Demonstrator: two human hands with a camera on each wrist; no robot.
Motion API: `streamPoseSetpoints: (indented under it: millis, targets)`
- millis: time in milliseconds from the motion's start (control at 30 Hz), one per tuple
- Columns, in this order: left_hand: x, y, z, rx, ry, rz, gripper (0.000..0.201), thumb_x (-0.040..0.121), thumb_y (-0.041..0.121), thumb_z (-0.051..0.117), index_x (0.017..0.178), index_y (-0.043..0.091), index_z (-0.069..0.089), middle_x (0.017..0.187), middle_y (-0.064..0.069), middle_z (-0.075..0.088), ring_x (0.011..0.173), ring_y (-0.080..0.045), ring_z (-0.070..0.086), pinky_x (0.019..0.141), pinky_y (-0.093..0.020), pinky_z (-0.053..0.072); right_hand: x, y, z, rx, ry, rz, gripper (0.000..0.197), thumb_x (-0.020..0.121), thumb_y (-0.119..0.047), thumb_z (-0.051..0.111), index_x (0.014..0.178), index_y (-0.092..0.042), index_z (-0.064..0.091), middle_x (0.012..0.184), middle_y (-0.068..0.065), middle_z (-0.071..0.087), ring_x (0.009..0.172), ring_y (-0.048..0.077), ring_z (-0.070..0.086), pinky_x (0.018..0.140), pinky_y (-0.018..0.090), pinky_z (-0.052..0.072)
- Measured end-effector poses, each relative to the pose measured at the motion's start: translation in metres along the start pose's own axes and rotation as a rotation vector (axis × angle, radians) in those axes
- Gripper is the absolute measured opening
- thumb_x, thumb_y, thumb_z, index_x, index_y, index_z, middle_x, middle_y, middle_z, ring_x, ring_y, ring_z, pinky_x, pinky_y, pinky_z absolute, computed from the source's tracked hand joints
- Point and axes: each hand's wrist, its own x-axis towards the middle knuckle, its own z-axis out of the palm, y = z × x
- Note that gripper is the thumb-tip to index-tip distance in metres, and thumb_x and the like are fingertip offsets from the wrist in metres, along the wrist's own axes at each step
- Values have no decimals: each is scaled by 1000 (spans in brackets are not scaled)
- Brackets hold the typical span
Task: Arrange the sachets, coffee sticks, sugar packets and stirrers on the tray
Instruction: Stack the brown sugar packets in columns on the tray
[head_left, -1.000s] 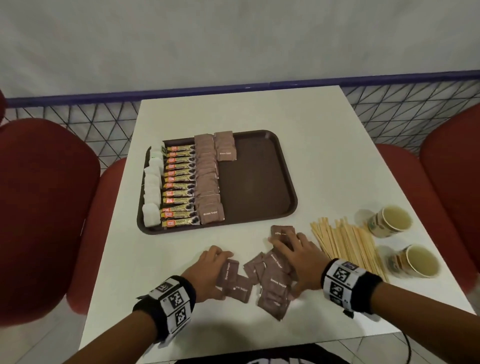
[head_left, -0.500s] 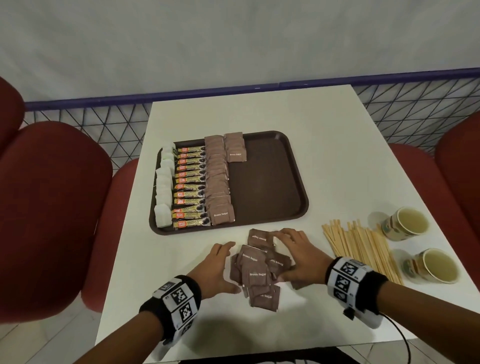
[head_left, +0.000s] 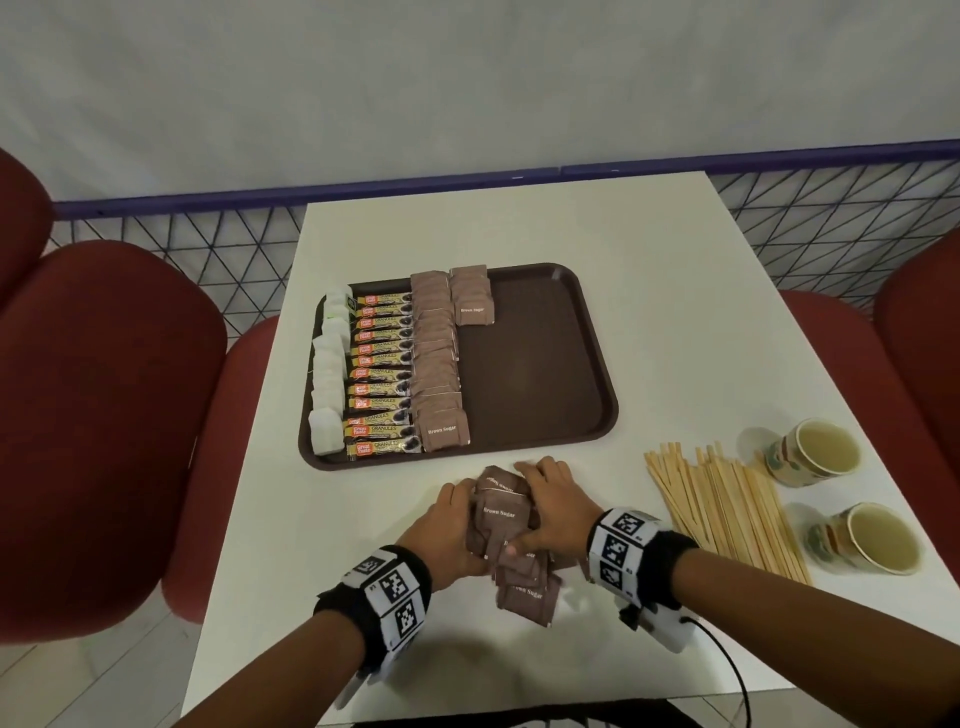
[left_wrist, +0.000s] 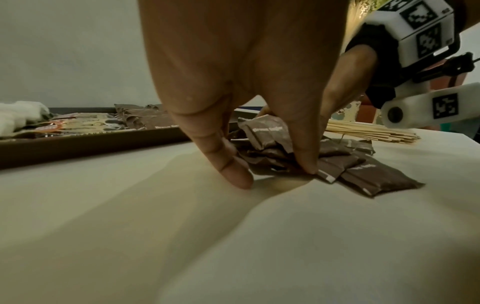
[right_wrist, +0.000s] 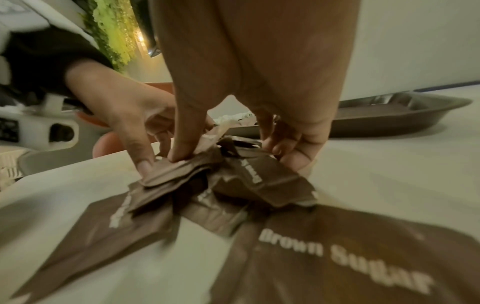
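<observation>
On the white desk (head_left: 649, 322) we count one brown tray (head_left: 540, 374), two paper cups (head_left: 821, 457) lying on their sides at the right, one loose spread of wooden stirrers (head_left: 727, 514) just left of the cups, and one heap of brown sugar packets (head_left: 514, 540) in front of the tray's near rim. On the tray we count twelve coffee sticks (head_left: 382, 374) in a column, a column of white sachets (head_left: 330, 384) along the left edge, too overlapped for us to number, one long overlapping row of brown packets (head_left: 436, 364) to the right of the sticks, and a short second row (head_left: 471, 301) begun at the far end. The packets in the heap overlap too much for a sure count; at least one lies flat at the near edge, label up. Our left hand (head_left: 441, 535) presses against the heap's left side, fingers curled in around the packets, the thumb (left_wrist: 306, 152) and a fingertip (left_wrist: 231, 170) touching the desk at the heap's edge. Our right hand (head_left: 556, 509) closes on the heap from the right, fingers bent over the top packets and thumb (right_wrist: 187, 139) pinching them. Both hands squeeze the heap between them, neither one spread wide.
</observation>
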Motion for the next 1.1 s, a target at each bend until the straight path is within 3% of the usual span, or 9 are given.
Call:
streamPoseSetpoints:
  millis: [133,267,367,467,633,733,867,1000,1100]
  targets:
    - [-2,-1,-2,-22,-22,-24,97,73,26,78,146,18,14,142,-4,31,124,-21,44,97,-26,42,0,1,-5,-32,-1,-25,79,67,-41,77,131,-16,38,125,7,33,119,24,31,100,36,38]
    - [-6,-2,-5,-41,-70,-52,99,70,28,80,144,18,16,137,-2,32,118,-21,46,92,-24,43,-3,1,-6,-165,-24,-60,107,60,-52,78,143,-17,20,134,7,31,123,25,30,103,43,38]
    - [-6,-4,-2,-28,-41,-28,78,71,25,78,131,19,29,125,0,39,100,-14,49,81,-20,44,-4,-6,-2,-278,-36,-90,118,56,-49,81,145,-17,10,135,7,30,123,25,32,101,43,40]
    - [0,-4,0,-62,20,-8,55,74,21,76,110,23,35,111,3,49,90,-13,56,79,-26,51,2,-16,0,-282,-61,-67,106,58,-40,82,141,-13,22,131,8,34,121,26,34,99,42,41]
    - [8,-6,-1,-147,44,-17,44,74,11,70,94,23,32,91,-6,57,69,-16,50,69,-36,50,10,-25,-5,-289,-68,-22,76,60,-37,81,119,-13,40,121,8,40,114,25,38,93,39,40]
    - [6,-7,-2,-234,32,-14,40,76,5,63,90,27,32,89,-11,56,69,-18,47,68,-37,47,11,-28,-5,-287,-57,-10,71,64,-30,80,118,-11,39,123,9,39,115,26,36,93,40,38]
    - [-1,-12,-6,-264,53,9,42,76,-2,62,96,22,34,94,-4,60,73,-13,55,66,-24,48,11,-28,-2,-149,-72,-39,58,69,-18,74,112,-13,36,120,10,47,112,28,42,92,41,36]
    - [-3,-11,-9,-358,137,-4,29,86,10,60,105,20,41,106,3,56,87,-8,59,71,-11,46,11,-23,-5,-91,-83,-91,48,73,-16,67,110,-17,35,120,9,48,110,27,43,90,38,34]
    - [1,-10,-9,-380,175,-20,23,87,31,62,102,20,47,105,2,61,91,-12,62,76,-16,48,11,-21,-3,-104,-83,-108,52,74,-14,65,118,-16,37,122,6,46,112,25,41,91,38,33]
